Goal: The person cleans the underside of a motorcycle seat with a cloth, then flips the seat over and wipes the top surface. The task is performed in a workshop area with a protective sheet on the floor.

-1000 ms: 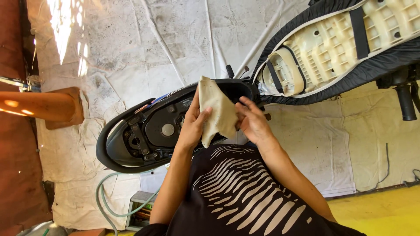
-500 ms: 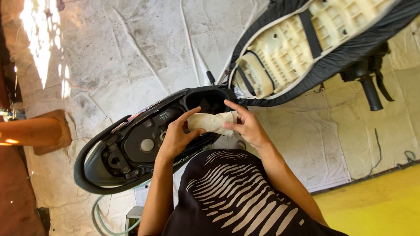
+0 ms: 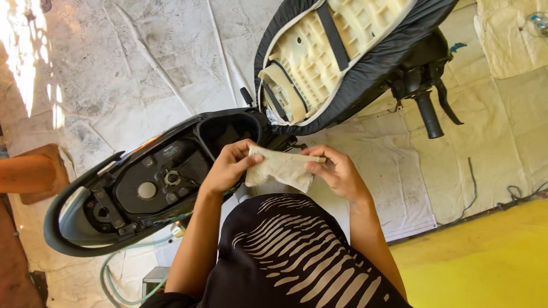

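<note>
Both hands pinch a folded cloth

Left hand [image 3: 228, 168] and right hand [image 3: 337, 171] grip the beige rag [image 3: 279, 168] over the scooter's open storage bay [image 3: 228, 131]; I'm folding it, and wiping likely needs a firmer wad.

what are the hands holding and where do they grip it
A folded beige cloth, held by both hands: the left hand pinches its left end, the right hand its right end, above the open scooter compartment.
</note>
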